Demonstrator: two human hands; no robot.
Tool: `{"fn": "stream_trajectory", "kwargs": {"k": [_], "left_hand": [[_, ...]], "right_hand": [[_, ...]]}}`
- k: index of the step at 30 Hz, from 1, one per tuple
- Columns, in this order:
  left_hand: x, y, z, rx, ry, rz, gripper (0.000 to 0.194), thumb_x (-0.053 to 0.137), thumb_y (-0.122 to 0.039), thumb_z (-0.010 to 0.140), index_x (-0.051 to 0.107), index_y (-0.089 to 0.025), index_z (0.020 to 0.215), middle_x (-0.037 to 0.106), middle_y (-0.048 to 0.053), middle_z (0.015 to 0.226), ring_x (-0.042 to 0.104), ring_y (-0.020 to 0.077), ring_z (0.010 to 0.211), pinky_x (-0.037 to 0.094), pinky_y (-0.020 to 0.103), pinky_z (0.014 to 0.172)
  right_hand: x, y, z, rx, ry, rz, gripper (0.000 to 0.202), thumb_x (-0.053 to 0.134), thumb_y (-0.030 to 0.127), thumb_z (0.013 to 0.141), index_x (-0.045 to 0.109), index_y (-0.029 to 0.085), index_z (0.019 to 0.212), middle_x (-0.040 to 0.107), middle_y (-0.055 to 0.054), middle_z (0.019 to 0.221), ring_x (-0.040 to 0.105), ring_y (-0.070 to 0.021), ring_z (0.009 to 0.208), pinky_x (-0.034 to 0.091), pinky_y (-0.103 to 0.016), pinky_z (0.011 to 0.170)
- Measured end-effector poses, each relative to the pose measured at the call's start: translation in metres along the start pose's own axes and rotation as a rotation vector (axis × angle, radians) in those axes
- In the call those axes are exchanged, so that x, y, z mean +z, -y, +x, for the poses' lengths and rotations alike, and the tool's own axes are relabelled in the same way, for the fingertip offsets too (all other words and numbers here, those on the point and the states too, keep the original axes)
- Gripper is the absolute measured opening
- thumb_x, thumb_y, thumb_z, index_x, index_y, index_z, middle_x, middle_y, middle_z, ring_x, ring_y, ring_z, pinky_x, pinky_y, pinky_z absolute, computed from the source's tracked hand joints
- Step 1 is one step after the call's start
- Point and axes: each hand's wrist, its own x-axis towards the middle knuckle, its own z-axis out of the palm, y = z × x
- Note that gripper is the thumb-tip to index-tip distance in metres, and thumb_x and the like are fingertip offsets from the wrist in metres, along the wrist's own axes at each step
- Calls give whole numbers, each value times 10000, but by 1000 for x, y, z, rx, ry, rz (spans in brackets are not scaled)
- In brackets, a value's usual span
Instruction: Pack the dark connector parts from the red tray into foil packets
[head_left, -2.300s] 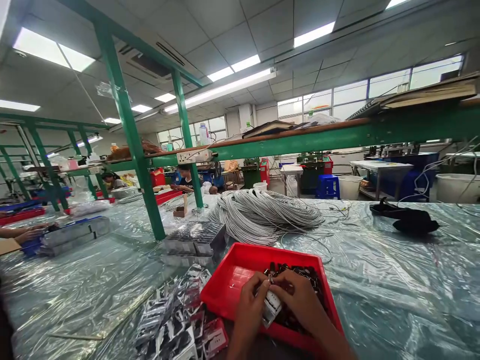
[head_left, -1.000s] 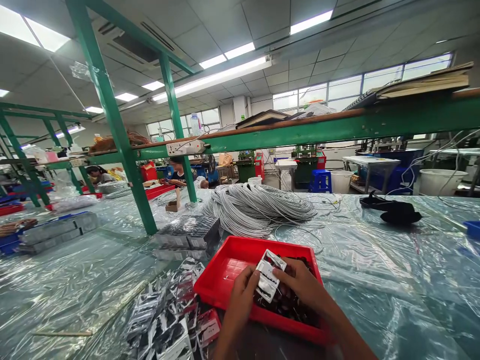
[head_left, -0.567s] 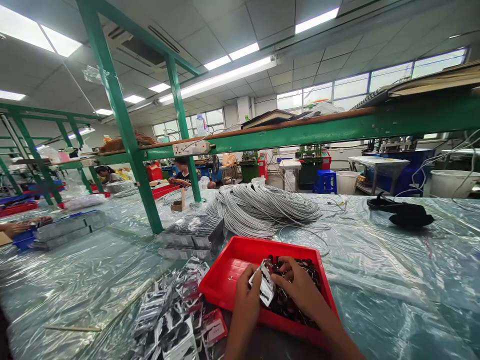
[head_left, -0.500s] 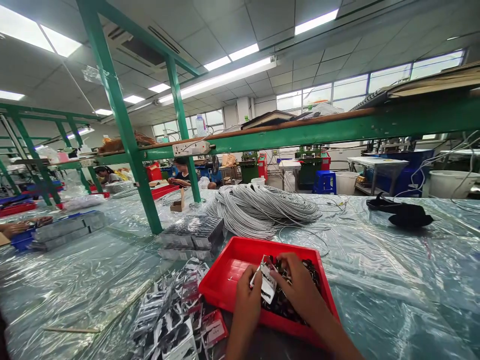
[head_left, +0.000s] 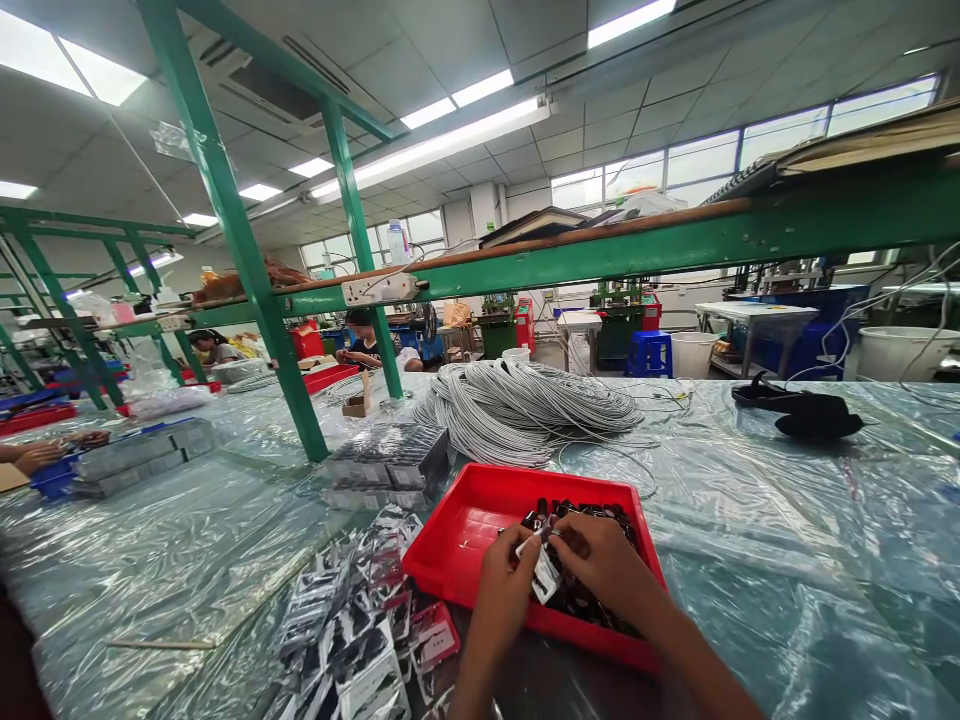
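Above a red tray (head_left: 442, 545), my left hand (head_left: 506, 570) pinches a small white-and-clear packet (head_left: 547, 578) by its upper edge. My right hand (head_left: 604, 555) is closed at the packet's top corner, its thumb and fingertips close to the left ones. Something small and dark shows between the fingertips, too small to name. Many small black parts (head_left: 581, 605) fill the tray's right side, partly hidden by my right hand. Left of the tray lies a loose heap of similar flat packets (head_left: 367, 650), some with red in them.
Behind the tray sit a coil of grey cable (head_left: 517, 410) and stacked wrapped boxes (head_left: 386, 465). A green post (head_left: 289, 390) rises at left, and a green shelf beam (head_left: 600, 265) crosses above. Black objects (head_left: 817, 420) lie at right. Other people work at far left.
Both hands have tilted the packet, so less of its face shows. The fingertips are closer together at its upper edge. The view has shifted slightly.
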Motion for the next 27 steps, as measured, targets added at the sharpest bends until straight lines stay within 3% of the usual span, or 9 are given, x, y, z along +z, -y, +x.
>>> {"fn": "stream_trajectory", "kwargs": {"k": [4,7,11,16,21,24,27], "left_hand": [[1,7,2,-8,-214,154,293,546,-441,854,548,-209,675,551,-6,623,508,168,611,371,257,576],[-5,9,4,-27,-277,127,336,525,-497,866,533,-214,685,531,-18,597,497,156,564,365,252,539],[-6,7,5,-103,-156,-88,414,529,-613,847,569,-203,805,499,-58,555,475,124,437,373,237,442],[-1,5,6,-146,3,-371,448,625,-617,791,612,-172,845,601,-11,702,598,137,567,489,246,513],[-9,0,6,-137,138,-340,415,631,-583,805,602,-170,804,562,-30,630,566,125,536,499,234,477],[-12,-4,3,-51,173,-303,341,572,-511,883,582,-179,809,538,-46,612,534,104,506,491,218,475],[-9,-5,-2,-12,161,-371,301,553,-476,907,576,-185,831,518,-56,594,505,95,485,460,197,444]], "right_hand": [[-4,-7,0,23,-12,23,207,520,265,883,716,199,886,718,-34,716,651,-199,640,453,-300,630],[-9,-16,1,81,-49,-18,230,505,292,890,715,198,902,723,-49,751,661,-220,688,469,-326,675],[-8,-22,2,217,-170,-101,302,578,413,855,688,160,978,709,-119,974,645,-282,885,466,-376,770],[4,-12,2,328,161,459,420,557,585,860,633,172,868,600,10,607,540,-158,520,388,-265,488],[-3,-7,4,246,76,501,392,623,561,842,586,182,749,517,44,558,464,-122,497,324,-246,478],[-5,-7,3,262,103,548,392,649,558,828,582,183,738,527,42,548,465,-118,485,324,-240,469],[3,-7,1,333,178,768,407,642,575,829,611,170,793,543,39,551,449,-98,460,327,-223,453]]}}
